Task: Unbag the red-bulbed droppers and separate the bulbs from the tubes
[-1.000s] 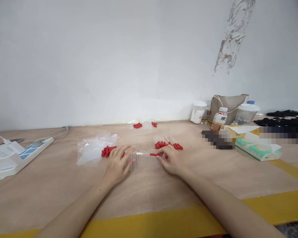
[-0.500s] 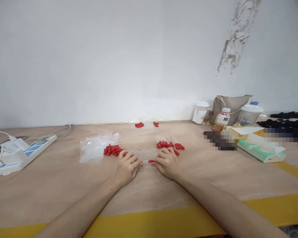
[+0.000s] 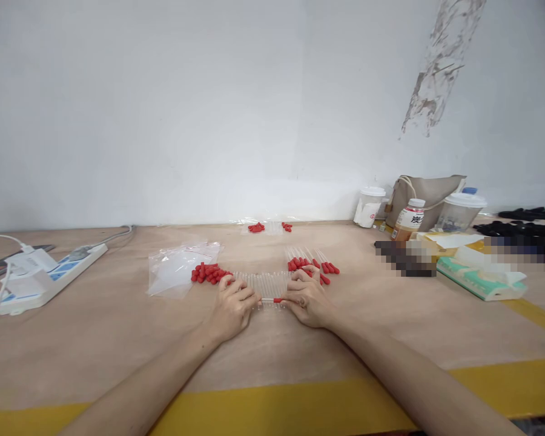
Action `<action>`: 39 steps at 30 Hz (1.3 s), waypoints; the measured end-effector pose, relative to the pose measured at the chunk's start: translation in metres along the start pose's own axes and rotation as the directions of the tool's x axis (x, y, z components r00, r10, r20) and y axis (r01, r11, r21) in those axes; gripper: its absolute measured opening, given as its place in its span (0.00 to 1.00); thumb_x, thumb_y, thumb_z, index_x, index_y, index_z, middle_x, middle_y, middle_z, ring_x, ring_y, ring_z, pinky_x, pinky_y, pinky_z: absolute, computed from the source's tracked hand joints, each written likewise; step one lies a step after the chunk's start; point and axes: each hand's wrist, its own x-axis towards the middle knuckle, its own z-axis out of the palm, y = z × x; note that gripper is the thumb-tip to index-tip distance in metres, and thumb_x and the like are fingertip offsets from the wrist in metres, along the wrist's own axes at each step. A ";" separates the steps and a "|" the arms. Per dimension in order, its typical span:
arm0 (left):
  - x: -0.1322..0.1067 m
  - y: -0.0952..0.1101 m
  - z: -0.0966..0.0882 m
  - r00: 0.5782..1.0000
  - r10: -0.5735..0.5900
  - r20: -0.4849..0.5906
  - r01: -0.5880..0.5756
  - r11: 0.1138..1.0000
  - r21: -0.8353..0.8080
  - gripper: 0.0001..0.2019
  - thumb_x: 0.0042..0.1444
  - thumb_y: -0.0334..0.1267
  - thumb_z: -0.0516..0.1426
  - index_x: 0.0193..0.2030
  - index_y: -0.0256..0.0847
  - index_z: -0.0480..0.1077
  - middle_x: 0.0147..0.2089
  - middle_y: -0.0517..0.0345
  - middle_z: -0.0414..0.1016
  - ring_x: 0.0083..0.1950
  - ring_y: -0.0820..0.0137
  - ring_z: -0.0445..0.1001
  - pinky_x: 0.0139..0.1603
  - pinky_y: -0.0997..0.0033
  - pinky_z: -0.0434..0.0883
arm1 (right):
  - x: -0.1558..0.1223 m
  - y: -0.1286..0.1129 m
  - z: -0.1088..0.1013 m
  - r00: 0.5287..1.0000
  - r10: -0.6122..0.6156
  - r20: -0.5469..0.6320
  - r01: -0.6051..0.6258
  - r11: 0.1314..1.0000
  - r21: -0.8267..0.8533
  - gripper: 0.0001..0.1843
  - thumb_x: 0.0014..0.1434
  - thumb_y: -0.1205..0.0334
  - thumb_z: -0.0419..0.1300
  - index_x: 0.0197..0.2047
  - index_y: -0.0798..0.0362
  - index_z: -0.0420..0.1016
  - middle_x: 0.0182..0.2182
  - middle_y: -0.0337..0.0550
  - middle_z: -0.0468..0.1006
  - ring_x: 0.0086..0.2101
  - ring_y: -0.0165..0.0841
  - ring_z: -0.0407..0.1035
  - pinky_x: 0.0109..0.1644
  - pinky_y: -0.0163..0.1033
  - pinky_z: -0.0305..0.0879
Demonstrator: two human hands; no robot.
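Note:
My left hand (image 3: 233, 307) and my right hand (image 3: 306, 299) meet at the middle of the table over a row of clear glass tubes (image 3: 263, 282). Between their fingertips lies one clear tube with a red cap (image 3: 272, 300); the left fingers pinch the glass end and the right fingers pinch the capped end. A heap of loose red caps (image 3: 209, 273) lies just left of the row. Finished tubes with red caps (image 3: 312, 264) lie behind my right hand.
Clear plastic bags (image 3: 175, 271) lie left of the caps. A white power strip (image 3: 49, 275) with cables sits at the far left. A small bag with red caps (image 3: 267, 227) lies by the wall. Cups, a bottle (image 3: 407, 221), a beige bag and tissues (image 3: 481, 280) crowd the right.
My left hand slid from the cap heap toward the right hand and closed on the tube's glass end. Both hands drew slightly nearer to me with the tube between them.

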 end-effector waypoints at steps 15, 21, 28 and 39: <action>0.003 0.002 -0.005 0.996 0.053 -0.071 -0.048 0.996 0.073 0.08 0.56 0.31 0.50 0.32 0.41 0.70 0.24 0.61 0.70 0.32 0.71 0.65 0.43 0.62 0.55 | 0.003 -0.001 -0.019 0.991 0.075 0.113 -0.095 0.980 0.178 0.10 0.56 0.57 0.54 0.28 0.46 0.75 0.25 0.35 0.73 0.39 0.32 0.61 0.52 0.50 0.38; -0.007 -0.035 -0.019 0.956 -0.194 -0.222 0.218 0.972 0.089 0.08 0.55 0.30 0.50 0.33 0.41 0.70 0.30 0.59 0.73 0.35 0.69 0.67 0.40 0.65 0.58 | -0.006 0.050 -0.034 0.925 0.374 -0.072 -0.328 0.879 0.347 0.14 0.54 0.53 0.55 0.25 0.51 0.75 0.22 0.39 0.69 0.30 0.31 0.62 0.41 0.42 0.56; -0.012 -0.050 -0.007 0.898 -0.440 0.024 0.440 0.898 0.009 0.13 0.58 0.31 0.44 0.42 0.41 0.68 0.35 0.56 0.66 0.35 0.71 0.67 0.34 0.73 0.63 | -0.012 0.074 -0.029 0.793 0.604 0.078 -0.580 0.710 0.399 0.13 0.50 0.59 0.55 0.35 0.55 0.77 0.28 0.42 0.71 0.26 0.28 0.64 0.31 0.34 0.61; -0.016 -0.043 0.011 0.972 -0.234 -0.021 0.232 0.948 0.217 0.13 0.57 0.32 0.45 0.35 0.40 0.71 0.29 0.57 0.67 0.26 0.75 0.65 0.24 0.76 0.61 | -0.022 0.089 -0.041 0.612 0.786 0.085 -0.768 0.566 0.301 0.13 0.41 0.55 0.61 0.28 0.55 0.68 0.21 0.39 0.72 0.23 0.27 0.64 0.24 0.30 0.58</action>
